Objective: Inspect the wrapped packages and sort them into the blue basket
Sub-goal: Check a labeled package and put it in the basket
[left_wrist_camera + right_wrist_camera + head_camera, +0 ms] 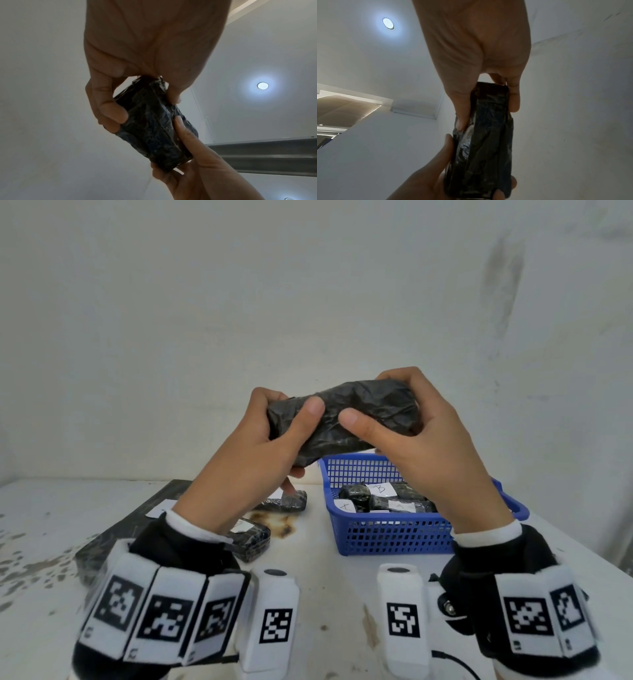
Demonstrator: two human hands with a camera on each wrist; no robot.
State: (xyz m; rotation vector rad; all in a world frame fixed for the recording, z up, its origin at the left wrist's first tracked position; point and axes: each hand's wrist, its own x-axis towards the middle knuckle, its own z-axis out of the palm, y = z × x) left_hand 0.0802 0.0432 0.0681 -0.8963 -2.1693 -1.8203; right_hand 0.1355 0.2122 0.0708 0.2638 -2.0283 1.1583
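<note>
Both hands, left hand (260, 440) and right hand (421, 436), grip the black wrapped package (346, 419) by its ends. I'd roll it slowly to find a label, then drop it into the blue basket (394, 534).

Bare left hand (263, 436) and bare right hand (424, 440), each cuffed at the wrist by a white knitted edge over black fabric. Strapped round each forearm, a band of white rectangular blocks (161, 611) printed with black-and-white square codes. Beside each band, a white upright module (275, 614) bearing one more code and a dark round top. From the right module (404, 618), a thin black cable and a metal screw.
</note>
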